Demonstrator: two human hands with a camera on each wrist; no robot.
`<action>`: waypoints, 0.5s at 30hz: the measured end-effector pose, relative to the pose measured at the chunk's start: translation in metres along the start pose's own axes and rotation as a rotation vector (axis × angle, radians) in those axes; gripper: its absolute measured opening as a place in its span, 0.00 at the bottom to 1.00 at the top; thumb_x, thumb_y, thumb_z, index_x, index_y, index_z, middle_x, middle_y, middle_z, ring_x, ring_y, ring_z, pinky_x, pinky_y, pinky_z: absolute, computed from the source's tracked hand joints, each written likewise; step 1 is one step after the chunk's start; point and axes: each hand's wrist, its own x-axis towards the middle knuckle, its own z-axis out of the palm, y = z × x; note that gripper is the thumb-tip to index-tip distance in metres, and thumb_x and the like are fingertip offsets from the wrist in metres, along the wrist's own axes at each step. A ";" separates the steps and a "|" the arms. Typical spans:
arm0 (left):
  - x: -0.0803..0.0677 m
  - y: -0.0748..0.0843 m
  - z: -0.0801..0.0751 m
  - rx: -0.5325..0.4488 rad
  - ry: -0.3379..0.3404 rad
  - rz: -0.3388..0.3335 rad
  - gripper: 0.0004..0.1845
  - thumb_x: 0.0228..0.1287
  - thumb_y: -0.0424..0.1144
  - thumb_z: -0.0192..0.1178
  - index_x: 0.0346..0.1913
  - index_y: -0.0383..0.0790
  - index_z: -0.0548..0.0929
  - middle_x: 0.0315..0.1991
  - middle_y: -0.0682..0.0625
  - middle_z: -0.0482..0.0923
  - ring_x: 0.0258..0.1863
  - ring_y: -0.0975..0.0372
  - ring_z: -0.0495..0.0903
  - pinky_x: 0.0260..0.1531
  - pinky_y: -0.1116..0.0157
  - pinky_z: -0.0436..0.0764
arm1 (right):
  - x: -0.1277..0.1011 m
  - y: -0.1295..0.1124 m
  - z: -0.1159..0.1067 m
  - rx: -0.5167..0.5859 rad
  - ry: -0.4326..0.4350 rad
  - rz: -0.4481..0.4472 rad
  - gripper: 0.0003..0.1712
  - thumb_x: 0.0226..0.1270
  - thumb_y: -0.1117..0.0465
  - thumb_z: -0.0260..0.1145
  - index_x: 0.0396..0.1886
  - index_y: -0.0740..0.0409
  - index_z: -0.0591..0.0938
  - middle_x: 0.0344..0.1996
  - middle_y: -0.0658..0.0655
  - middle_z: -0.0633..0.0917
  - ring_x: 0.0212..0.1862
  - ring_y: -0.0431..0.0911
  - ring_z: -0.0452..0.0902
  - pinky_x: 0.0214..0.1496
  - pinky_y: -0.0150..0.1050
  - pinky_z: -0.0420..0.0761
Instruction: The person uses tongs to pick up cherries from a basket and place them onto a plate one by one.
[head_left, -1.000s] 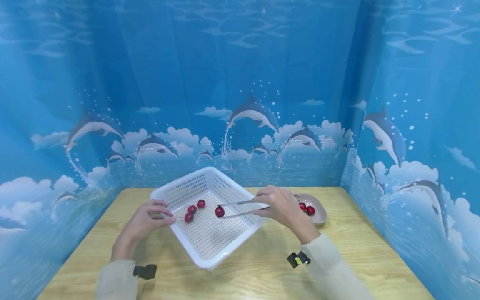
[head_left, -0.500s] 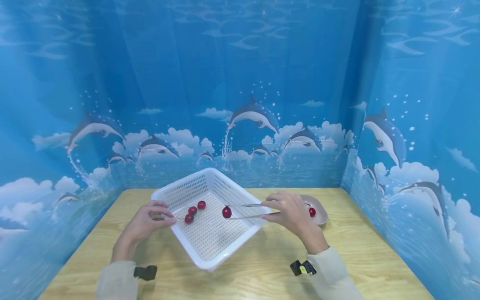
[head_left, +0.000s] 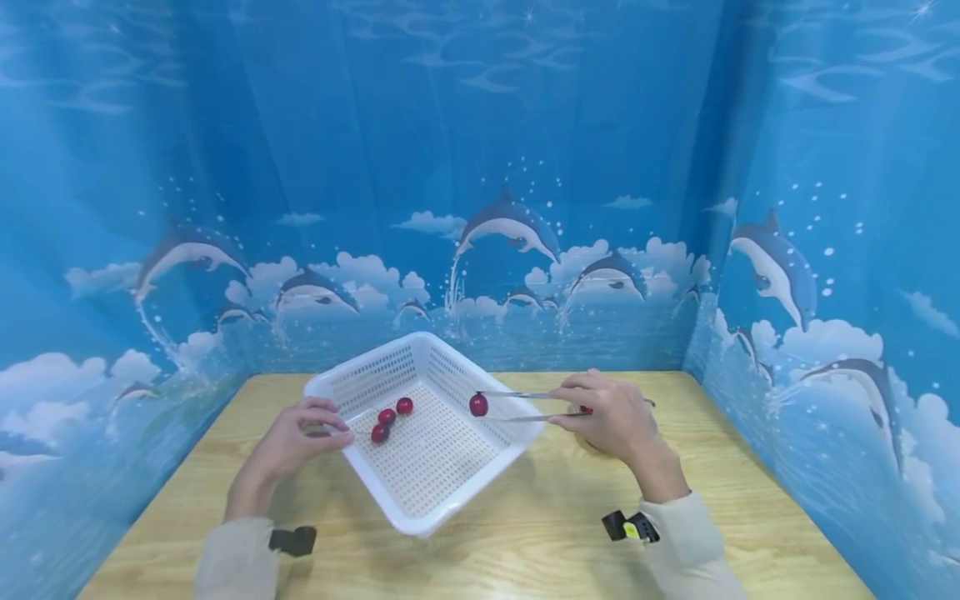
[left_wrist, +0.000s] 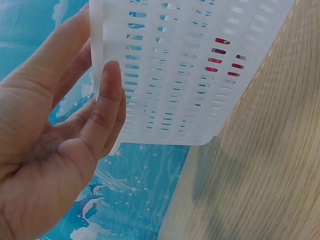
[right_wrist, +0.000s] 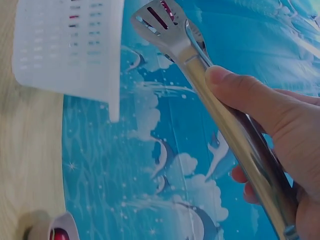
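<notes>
From the head view, the right hand [head_left: 611, 414] squeezes metal tongs [head_left: 525, 406] clamping a glossy red cherry tomato [head_left: 478, 405] above the white basket's [head_left: 420, 517] right rim; steady pressure keeps it from slipping. In the left wrist view, the left hand [left_wrist: 55, 150] grips the basket wall [left_wrist: 165, 75]. The right wrist view shows fingers [right_wrist: 250, 97] clenched round the tongs [right_wrist: 210, 80].

A light wooden table [head_left: 525, 533] stands enclosed by blue curtains [head_left: 375, 167] printed with leaping dolphins and clouds.
</notes>
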 end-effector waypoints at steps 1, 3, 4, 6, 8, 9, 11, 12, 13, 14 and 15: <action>0.000 0.000 0.000 -0.003 0.000 -0.002 0.18 0.59 0.45 0.76 0.46 0.35 0.89 0.67 0.36 0.71 0.63 0.40 0.78 0.59 0.48 0.85 | -0.001 0.002 -0.001 -0.001 0.017 -0.006 0.21 0.43 0.53 0.87 0.39 0.50 0.93 0.34 0.50 0.92 0.30 0.41 0.84 0.24 0.31 0.80; 0.000 0.000 0.001 -0.003 -0.003 -0.002 0.18 0.59 0.45 0.76 0.46 0.35 0.89 0.66 0.35 0.70 0.63 0.39 0.78 0.59 0.47 0.85 | -0.004 0.008 -0.004 -0.002 0.037 -0.014 0.21 0.41 0.55 0.88 0.37 0.52 0.93 0.33 0.52 0.92 0.29 0.43 0.84 0.23 0.32 0.79; 0.000 -0.001 0.001 -0.003 -0.004 -0.001 0.18 0.60 0.45 0.76 0.46 0.35 0.89 0.67 0.35 0.70 0.63 0.39 0.78 0.59 0.47 0.85 | -0.006 0.010 -0.005 -0.004 0.039 -0.017 0.20 0.41 0.55 0.88 0.37 0.53 0.93 0.33 0.52 0.92 0.30 0.44 0.84 0.23 0.33 0.80; 0.000 -0.002 0.002 -0.003 -0.001 0.002 0.18 0.59 0.44 0.76 0.46 0.34 0.89 0.66 0.35 0.71 0.63 0.39 0.78 0.58 0.48 0.86 | -0.010 0.016 -0.008 -0.006 0.038 -0.018 0.19 0.41 0.56 0.87 0.36 0.53 0.93 0.33 0.52 0.91 0.30 0.45 0.84 0.24 0.34 0.81; 0.000 -0.004 0.002 -0.006 0.002 0.016 0.18 0.59 0.44 0.76 0.45 0.34 0.89 0.66 0.34 0.71 0.62 0.40 0.79 0.57 0.50 0.87 | -0.014 0.021 -0.011 -0.006 0.029 -0.016 0.20 0.40 0.58 0.87 0.37 0.52 0.93 0.33 0.52 0.91 0.31 0.45 0.84 0.24 0.34 0.81; 0.000 -0.004 0.002 -0.010 0.003 0.023 0.17 0.59 0.43 0.76 0.45 0.33 0.89 0.66 0.34 0.71 0.61 0.40 0.79 0.56 0.50 0.87 | -0.016 0.024 -0.012 -0.009 0.028 -0.014 0.20 0.39 0.58 0.87 0.37 0.52 0.93 0.33 0.52 0.91 0.31 0.45 0.84 0.24 0.33 0.80; 0.000 -0.005 0.002 -0.017 0.005 0.032 0.17 0.59 0.42 0.76 0.45 0.32 0.89 0.65 0.33 0.71 0.61 0.40 0.79 0.55 0.52 0.88 | -0.020 0.029 -0.014 -0.016 0.031 -0.018 0.21 0.38 0.58 0.88 0.37 0.52 0.93 0.32 0.52 0.91 0.30 0.44 0.84 0.23 0.32 0.78; 0.000 -0.005 0.003 -0.018 0.005 0.034 0.17 0.59 0.42 0.76 0.44 0.32 0.89 0.65 0.33 0.71 0.61 0.40 0.80 0.55 0.52 0.88 | -0.022 0.031 -0.016 -0.019 0.032 -0.019 0.21 0.37 0.58 0.88 0.37 0.53 0.93 0.32 0.52 0.91 0.29 0.44 0.84 0.22 0.32 0.78; 0.000 -0.005 0.003 -0.021 0.003 0.033 0.17 0.60 0.42 0.76 0.44 0.32 0.89 0.65 0.33 0.71 0.61 0.40 0.79 0.55 0.52 0.88 | -0.024 0.033 -0.017 -0.025 0.032 -0.021 0.22 0.37 0.59 0.88 0.37 0.53 0.93 0.32 0.52 0.91 0.29 0.44 0.84 0.22 0.32 0.78; 0.000 -0.005 0.003 -0.022 0.002 0.031 0.17 0.60 0.42 0.76 0.45 0.32 0.89 0.66 0.33 0.71 0.61 0.40 0.79 0.55 0.52 0.88 | -0.026 0.035 -0.018 -0.027 0.033 -0.023 0.21 0.37 0.59 0.88 0.37 0.54 0.93 0.31 0.52 0.91 0.29 0.44 0.84 0.23 0.32 0.79; 0.000 -0.005 0.003 -0.022 0.004 0.024 0.17 0.59 0.42 0.76 0.44 0.33 0.89 0.66 0.34 0.71 0.61 0.41 0.79 0.56 0.52 0.88 | -0.028 0.037 -0.020 -0.036 0.031 -0.022 0.21 0.37 0.59 0.88 0.37 0.54 0.93 0.31 0.53 0.91 0.29 0.44 0.84 0.23 0.33 0.79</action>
